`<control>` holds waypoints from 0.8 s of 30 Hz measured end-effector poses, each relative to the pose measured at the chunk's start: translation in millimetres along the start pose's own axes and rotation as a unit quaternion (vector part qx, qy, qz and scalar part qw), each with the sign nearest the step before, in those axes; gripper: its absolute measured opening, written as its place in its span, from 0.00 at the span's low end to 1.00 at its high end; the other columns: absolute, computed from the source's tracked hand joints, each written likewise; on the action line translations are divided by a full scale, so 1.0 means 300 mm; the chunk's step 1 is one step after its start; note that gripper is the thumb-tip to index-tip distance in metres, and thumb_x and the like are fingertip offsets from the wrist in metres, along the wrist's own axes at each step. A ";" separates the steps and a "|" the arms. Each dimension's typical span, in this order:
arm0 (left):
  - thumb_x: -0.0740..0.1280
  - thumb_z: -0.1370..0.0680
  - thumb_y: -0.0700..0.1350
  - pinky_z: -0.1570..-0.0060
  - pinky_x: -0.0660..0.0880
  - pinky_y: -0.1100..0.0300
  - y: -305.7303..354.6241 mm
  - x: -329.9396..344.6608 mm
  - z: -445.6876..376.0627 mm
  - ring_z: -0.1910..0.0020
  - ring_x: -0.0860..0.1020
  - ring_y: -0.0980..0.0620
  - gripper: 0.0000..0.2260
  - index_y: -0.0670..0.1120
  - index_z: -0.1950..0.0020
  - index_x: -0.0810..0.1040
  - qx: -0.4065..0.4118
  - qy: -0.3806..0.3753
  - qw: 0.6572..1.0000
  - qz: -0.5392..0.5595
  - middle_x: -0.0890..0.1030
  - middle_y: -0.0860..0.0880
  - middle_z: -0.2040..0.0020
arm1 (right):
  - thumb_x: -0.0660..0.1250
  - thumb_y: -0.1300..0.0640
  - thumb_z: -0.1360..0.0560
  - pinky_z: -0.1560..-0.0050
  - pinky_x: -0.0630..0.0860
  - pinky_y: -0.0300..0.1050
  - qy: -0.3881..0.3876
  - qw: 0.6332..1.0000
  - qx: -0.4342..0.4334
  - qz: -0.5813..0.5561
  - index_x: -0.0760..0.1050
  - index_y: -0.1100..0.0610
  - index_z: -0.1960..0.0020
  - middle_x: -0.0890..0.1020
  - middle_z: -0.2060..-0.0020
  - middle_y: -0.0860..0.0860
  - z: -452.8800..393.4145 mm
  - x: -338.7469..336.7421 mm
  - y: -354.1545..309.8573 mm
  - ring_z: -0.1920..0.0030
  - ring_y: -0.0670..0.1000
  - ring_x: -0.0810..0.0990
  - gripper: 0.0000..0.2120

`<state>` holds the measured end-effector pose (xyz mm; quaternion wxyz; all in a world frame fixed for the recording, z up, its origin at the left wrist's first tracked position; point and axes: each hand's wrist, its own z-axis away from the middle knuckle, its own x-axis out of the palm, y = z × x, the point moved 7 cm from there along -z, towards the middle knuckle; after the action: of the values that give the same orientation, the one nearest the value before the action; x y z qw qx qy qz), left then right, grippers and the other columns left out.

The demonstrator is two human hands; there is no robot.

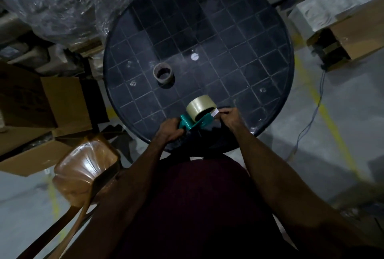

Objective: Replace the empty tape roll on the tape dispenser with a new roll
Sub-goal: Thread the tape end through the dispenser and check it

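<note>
Left hand (169,131): grips teal tape dispenser (192,122) handle, lower centre | right hand (229,116): pinches tape end at dispenser front | new roll (198,107): mounted | empty core (163,72): upright on bench (228,30), centre-left.

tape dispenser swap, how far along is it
Done: the empty cardboard core lies alone on the round table, and the new tape roll sits on the green dispenser. In hand: the left hand grips the dispenser while the right hand pinches the tape's white end at the front. Left: probably feeding that end through; the path itself is too small to see.
</note>
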<state>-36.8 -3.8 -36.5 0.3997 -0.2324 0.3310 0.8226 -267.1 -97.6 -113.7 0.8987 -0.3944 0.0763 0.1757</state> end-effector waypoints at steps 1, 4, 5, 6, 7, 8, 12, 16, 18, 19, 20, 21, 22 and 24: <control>0.66 0.31 0.52 0.54 0.77 0.52 -0.008 0.013 -0.004 0.53 0.82 0.41 0.18 0.42 0.48 0.80 -0.009 -0.006 1.000 -0.005 0.84 0.41 0.52 | 0.72 0.75 0.33 0.69 0.82 0.42 -0.004 1.000 0.013 0.008 0.84 0.62 0.67 0.82 0.75 0.50 -0.020 0.013 0.018 0.77 0.44 0.79 0.11; 0.67 0.25 0.49 0.53 0.74 0.53 -0.028 0.065 -0.020 0.50 0.81 0.40 0.13 0.41 0.46 0.79 -0.024 -0.010 1.000 0.004 0.83 0.39 0.49 | 0.71 0.72 0.31 0.63 0.84 0.57 0.006 0.998 -0.010 0.060 0.84 0.61 0.66 0.84 0.70 0.57 -0.076 0.039 0.063 0.70 0.55 0.83 0.10; 0.67 0.25 0.49 0.54 0.73 0.54 -0.037 0.086 -0.027 0.50 0.81 0.40 0.13 0.41 0.46 0.79 -0.029 -0.012 0.999 0.010 0.83 0.39 0.49 | 0.72 0.70 0.30 0.60 0.85 0.54 0.024 0.995 -0.031 0.096 0.86 0.62 0.62 0.85 0.67 0.59 -0.078 0.037 0.059 0.68 0.54 0.84 0.06; 0.66 0.25 0.50 0.55 0.73 0.54 -0.040 0.103 -0.030 0.51 0.81 0.40 0.14 0.41 0.46 0.79 -0.031 -0.015 0.999 0.017 0.83 0.39 0.49 | 0.73 0.68 0.30 0.57 0.83 0.47 0.044 0.988 -0.064 0.135 0.86 0.63 0.59 0.86 0.64 0.60 -0.072 0.030 0.045 0.64 0.53 0.84 0.04; 0.65 0.26 0.52 0.54 0.74 0.54 -0.045 0.119 -0.036 0.51 0.82 0.40 0.16 0.41 0.46 0.79 -0.030 -0.014 0.999 0.023 0.84 0.39 0.49 | 0.74 0.66 0.30 0.55 0.79 0.41 0.055 0.980 -0.093 0.169 0.86 0.63 0.57 0.87 0.61 0.60 -0.066 0.026 0.031 0.62 0.51 0.83 0.04; 0.63 0.28 0.54 0.54 0.75 0.53 -0.043 0.127 -0.037 0.51 0.82 0.40 0.19 0.41 0.46 0.79 -0.027 -0.010 0.999 0.026 0.84 0.39 0.49 | 0.74 0.66 0.30 0.56 0.74 0.37 0.056 0.975 -0.111 0.184 0.86 0.63 0.56 0.87 0.60 0.61 -0.055 0.026 0.018 0.61 0.50 0.82 0.04; 0.65 0.26 0.50 0.52 0.73 0.54 -0.034 0.143 -0.033 0.49 0.81 0.40 0.17 0.39 0.43 0.78 -0.024 -0.003 0.999 0.032 0.83 0.39 0.47 | 0.76 0.61 0.31 0.60 0.67 0.36 0.051 0.965 -0.116 0.228 0.87 0.61 0.56 0.87 0.61 0.61 -0.053 0.040 0.011 0.61 0.50 0.82 0.05; 0.67 0.26 0.49 0.52 0.74 0.54 -0.043 0.159 -0.040 0.48 0.81 0.39 0.17 0.40 0.43 0.79 -0.021 0.005 0.999 0.027 0.83 0.39 0.47 | 0.71 0.57 0.30 0.60 0.67 0.39 0.097 0.958 -0.050 0.266 0.85 0.63 0.55 0.86 0.58 0.61 -0.074 -0.006 -0.004 0.56 0.57 0.85 0.10; 0.67 0.25 0.48 0.51 0.75 0.52 -0.039 0.172 -0.036 0.48 0.81 0.39 0.15 0.38 0.44 0.78 -0.019 0.001 1.000 0.015 0.82 0.38 0.47 | 0.69 0.57 0.31 0.60 0.72 0.42 0.093 0.955 -0.036 0.279 0.84 0.63 0.56 0.86 0.58 0.61 -0.091 -0.021 -0.015 0.55 0.59 0.85 0.10; 0.68 0.24 0.47 0.50 0.75 0.51 -0.038 0.179 -0.035 0.48 0.80 0.39 0.14 0.38 0.44 0.78 -0.020 -0.002 1.000 0.009 0.81 0.37 0.47 | 0.69 0.59 0.32 0.59 0.74 0.43 0.086 0.957 -0.042 0.275 0.83 0.61 0.58 0.86 0.59 0.61 -0.100 -0.019 -0.018 0.56 0.59 0.85 0.07; 0.67 0.23 0.47 0.50 0.74 0.50 -0.036 0.184 -0.034 0.47 0.80 0.39 0.14 0.38 0.44 0.77 -0.020 -0.004 1.000 0.003 0.81 0.37 0.46 | 0.69 0.61 0.33 0.59 0.76 0.44 0.074 0.962 -0.061 0.255 0.83 0.60 0.60 0.85 0.61 0.59 -0.101 -0.010 -0.020 0.58 0.59 0.85 0.05; 0.67 0.23 0.47 0.49 0.74 0.50 -0.034 0.187 -0.033 0.47 0.79 0.39 0.14 0.38 0.44 0.77 -0.021 -0.005 1.000 0.000 0.81 0.37 0.46 | 0.69 0.63 0.34 0.58 0.78 0.45 0.061 0.968 -0.096 0.225 0.82 0.60 0.62 0.85 0.63 0.58 -0.108 0.002 -0.009 0.60 0.58 0.84 0.04; 0.67 0.23 0.47 0.49 0.74 0.50 -0.032 0.188 -0.030 0.47 0.79 0.39 0.14 0.38 0.44 0.77 -0.024 -0.009 1.000 0.000 0.81 0.38 0.46 | 0.70 0.64 0.34 0.57 0.79 0.46 0.051 0.970 -0.133 0.199 0.83 0.60 0.62 0.84 0.63 0.56 -0.100 0.012 -0.001 0.60 0.57 0.83 0.03; 0.67 0.23 0.47 0.48 0.75 0.49 -0.026 0.187 -0.033 0.46 0.79 0.40 0.13 0.39 0.44 0.77 -0.025 -0.013 1.000 0.001 0.81 0.38 0.46 | 0.70 0.64 0.31 0.57 0.77 0.45 0.019 0.967 -0.189 0.171 0.83 0.61 0.59 0.81 0.60 0.54 -0.062 0.024 0.012 0.59 0.53 0.80 0.03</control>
<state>-61.4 21.0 -82.2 0.3974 -0.2313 0.3055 0.8338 -261.7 -107.3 -130.8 0.7629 -0.5414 0.1251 0.3305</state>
